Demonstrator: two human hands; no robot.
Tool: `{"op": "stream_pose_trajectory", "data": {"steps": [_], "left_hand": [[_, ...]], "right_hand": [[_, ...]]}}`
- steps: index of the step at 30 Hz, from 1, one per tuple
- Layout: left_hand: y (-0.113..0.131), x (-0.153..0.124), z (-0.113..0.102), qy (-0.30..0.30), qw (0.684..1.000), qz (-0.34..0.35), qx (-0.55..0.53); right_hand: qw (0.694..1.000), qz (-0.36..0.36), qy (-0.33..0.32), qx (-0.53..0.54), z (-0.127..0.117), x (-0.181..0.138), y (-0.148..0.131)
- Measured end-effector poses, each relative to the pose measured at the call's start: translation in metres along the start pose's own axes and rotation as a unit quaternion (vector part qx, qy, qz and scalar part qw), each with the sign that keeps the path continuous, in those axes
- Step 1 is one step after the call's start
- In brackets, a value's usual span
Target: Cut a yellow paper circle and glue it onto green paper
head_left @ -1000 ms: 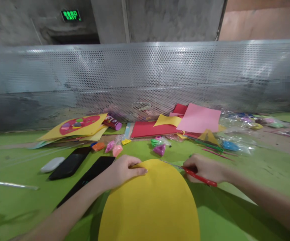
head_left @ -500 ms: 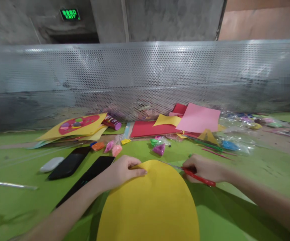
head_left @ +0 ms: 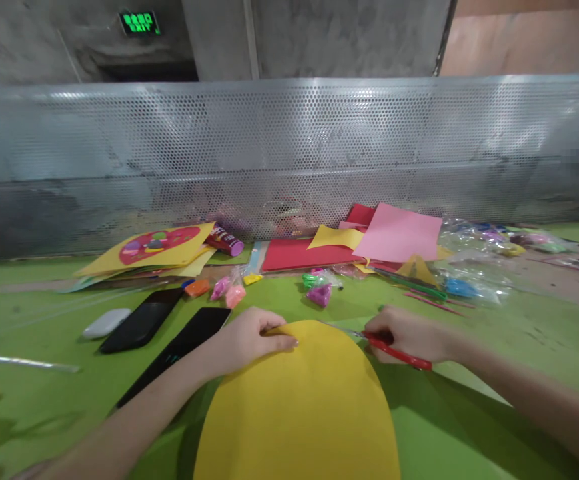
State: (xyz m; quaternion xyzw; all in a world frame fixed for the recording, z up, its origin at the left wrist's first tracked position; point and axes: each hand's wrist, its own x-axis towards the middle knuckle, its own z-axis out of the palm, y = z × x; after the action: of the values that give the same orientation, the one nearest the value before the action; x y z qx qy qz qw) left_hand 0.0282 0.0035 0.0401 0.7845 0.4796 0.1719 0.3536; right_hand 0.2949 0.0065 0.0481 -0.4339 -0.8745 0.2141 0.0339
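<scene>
While left hand (head_left: 249,340) pinches rounded yellow paper sheet (head_left: 299,413), right hand (head_left: 409,335) grips red-handled scissors (head_left: 395,352) mid-cut at far edge; next snip likely needs sheet turned.

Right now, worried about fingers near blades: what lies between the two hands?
In the head view, just the rounded top of the yellow paper, held by the left hand, and the blades of the scissors in the right hand.

Lighting: even, moderately bright, overhead source. Glare band runs along top of perforated metal panel (head_left: 289,100). My forearms throw soft shadows on green table (head_left: 44,413), darkest under my right hand (head_left: 409,333). Yellow paper (head_left: 299,413) evenly lit. Wide-angle distortion bows frame edges. Far clutter soft; exit sign (head_left: 140,22) glows, illegible.
</scene>
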Motion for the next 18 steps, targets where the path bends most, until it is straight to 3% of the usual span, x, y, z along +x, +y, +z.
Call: {"op": "stream_pose_trajectory", "data": {"steps": [18], "left_hand": [[0.0071, -0.0042, 0.0057, -0.022, 1.0, -0.003, 0.0]], "right_hand": [[1.0, 0.007, -0.023, 0.018, -0.0034, -0.0017, -0.0042]]}}
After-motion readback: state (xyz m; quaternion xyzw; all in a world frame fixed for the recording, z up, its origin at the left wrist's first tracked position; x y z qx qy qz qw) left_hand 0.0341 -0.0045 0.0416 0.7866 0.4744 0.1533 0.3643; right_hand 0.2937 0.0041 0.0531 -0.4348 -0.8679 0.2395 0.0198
